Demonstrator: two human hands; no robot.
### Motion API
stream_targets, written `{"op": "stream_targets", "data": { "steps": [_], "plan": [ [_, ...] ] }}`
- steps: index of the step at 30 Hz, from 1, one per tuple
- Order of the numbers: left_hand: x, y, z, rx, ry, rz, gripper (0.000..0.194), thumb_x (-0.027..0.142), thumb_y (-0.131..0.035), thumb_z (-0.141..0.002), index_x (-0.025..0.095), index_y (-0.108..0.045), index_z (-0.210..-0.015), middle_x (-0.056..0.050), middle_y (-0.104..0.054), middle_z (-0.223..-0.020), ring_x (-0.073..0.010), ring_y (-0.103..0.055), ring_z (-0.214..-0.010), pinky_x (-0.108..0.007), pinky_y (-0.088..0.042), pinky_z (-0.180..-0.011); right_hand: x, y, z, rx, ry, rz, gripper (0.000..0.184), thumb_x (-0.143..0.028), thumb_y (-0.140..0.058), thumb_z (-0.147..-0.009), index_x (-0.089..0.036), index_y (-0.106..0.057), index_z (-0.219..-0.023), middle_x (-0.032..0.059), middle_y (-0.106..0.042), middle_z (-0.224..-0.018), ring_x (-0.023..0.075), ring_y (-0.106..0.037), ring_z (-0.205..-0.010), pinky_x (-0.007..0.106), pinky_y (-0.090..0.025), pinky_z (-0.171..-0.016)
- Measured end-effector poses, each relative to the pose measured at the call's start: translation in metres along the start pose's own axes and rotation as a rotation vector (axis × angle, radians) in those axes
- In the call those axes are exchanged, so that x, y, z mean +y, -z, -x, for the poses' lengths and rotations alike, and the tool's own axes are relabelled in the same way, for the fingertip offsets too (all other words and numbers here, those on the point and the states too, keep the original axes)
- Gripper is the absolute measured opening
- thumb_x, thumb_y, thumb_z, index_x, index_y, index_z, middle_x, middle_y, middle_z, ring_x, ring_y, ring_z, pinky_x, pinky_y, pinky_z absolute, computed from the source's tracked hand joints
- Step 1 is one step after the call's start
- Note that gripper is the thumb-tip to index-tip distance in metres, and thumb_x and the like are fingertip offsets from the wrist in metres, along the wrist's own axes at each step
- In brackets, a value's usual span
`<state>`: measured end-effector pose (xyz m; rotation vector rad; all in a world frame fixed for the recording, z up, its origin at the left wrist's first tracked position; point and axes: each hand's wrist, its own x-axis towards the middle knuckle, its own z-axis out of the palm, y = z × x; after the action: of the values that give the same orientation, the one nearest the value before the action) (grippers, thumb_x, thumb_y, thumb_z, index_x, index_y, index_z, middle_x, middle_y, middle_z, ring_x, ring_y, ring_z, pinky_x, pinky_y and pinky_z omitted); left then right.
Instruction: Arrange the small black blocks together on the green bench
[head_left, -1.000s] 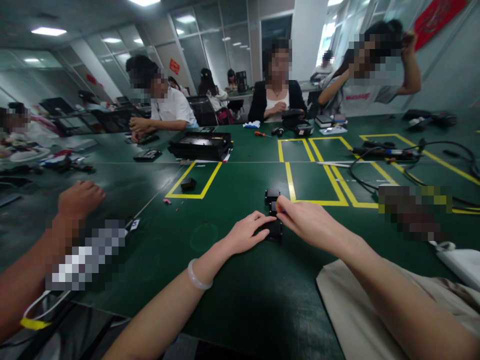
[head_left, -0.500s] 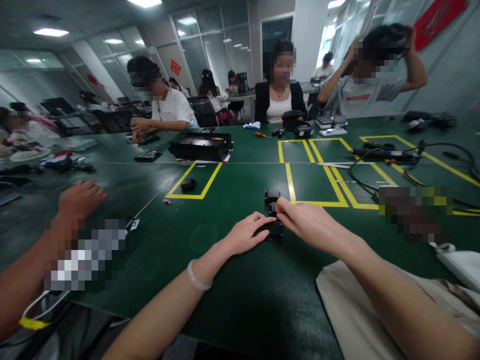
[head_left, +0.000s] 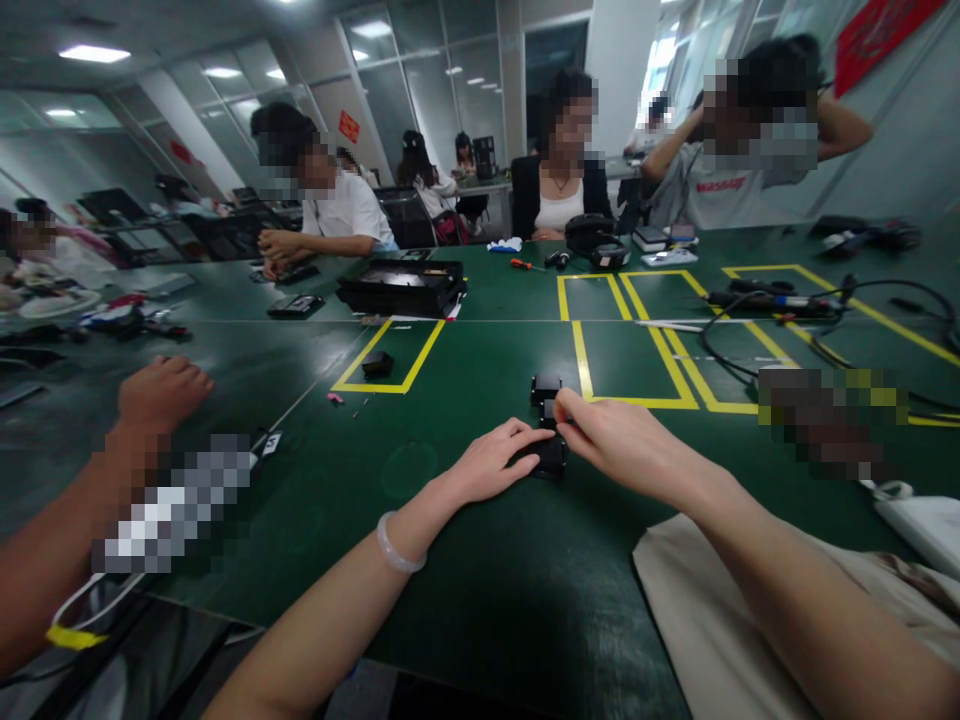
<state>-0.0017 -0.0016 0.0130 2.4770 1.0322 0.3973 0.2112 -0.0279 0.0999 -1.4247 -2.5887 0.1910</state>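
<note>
Three small black box-like pieces stand in a row on the green table: a far one, a middle one and a near one. My left hand, with a pale bangle at its wrist, rests with its thumb on the near piece. Its index finger stretches toward the middle piece, thumb and finger apart. Bent over from the right, my right hand has its thumb and forefinger closed at the right edge of the middle piece. Its fingertips partly hide that piece.
A person's forearm and hand lie at the left. Further off are a black tray, a small black block inside yellow tape, an orange screwdriver and cables. Beige cloth lies nearby right. Several people sit around.
My hands keep nearly the same pose over the black pieces. The view has shifted slightly. Across the table, the person in the dark jacket turns and leans a little.
</note>
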Motion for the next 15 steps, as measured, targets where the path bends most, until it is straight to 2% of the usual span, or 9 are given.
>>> {"op": "stream_targets", "data": {
  "steps": [4, 11, 15],
  "plan": [
    [0.0006, 0.0, 0.0, 0.006, 0.0, -0.004, 0.039, 0.035, -0.04, -0.096, 0.031, -0.045, -0.134, -0.004, -0.05, -0.117, -0.0202, -0.053, -0.106, -0.033, -0.046, -0.091, -0.0005, -0.0008, -0.0007, 0.008, -0.036, 0.044, 0.019, -0.035, -0.034, -0.096, -0.021, -0.047, -0.097, 0.0015, -0.062, -0.071, 0.0155, -0.055, -0.059, 0.025, -0.022, -0.05],
    [0.0003, -0.0017, -0.0013, 0.004, -0.009, 0.0, 0.04, 0.034, -0.041, -0.096, 0.032, -0.044, -0.136, -0.004, -0.05, -0.118, -0.0201, -0.052, -0.108, -0.033, -0.045, -0.093, 0.0039, 0.0, 0.0008, -0.008, 0.037, -0.01, 0.013, -0.028, -0.036, -0.095, -0.021, -0.044, -0.101, 0.0012, -0.062, -0.075, 0.0147, -0.055, -0.06, 0.025, -0.022, -0.05],
    [0.0005, -0.0018, -0.0019, 0.007, -0.001, -0.008, 0.039, 0.035, -0.04, -0.096, 0.032, -0.046, -0.134, -0.004, -0.05, -0.117, -0.0204, -0.053, -0.107, -0.034, -0.045, -0.094, -0.0002, 0.0026, -0.0003, -0.01, -0.039, 0.036, 0.017, -0.035, -0.036, -0.095, -0.021, -0.047, -0.097, 0.002, -0.063, -0.073, 0.0167, -0.057, -0.061, 0.026, -0.022, -0.051]
  ]
}}
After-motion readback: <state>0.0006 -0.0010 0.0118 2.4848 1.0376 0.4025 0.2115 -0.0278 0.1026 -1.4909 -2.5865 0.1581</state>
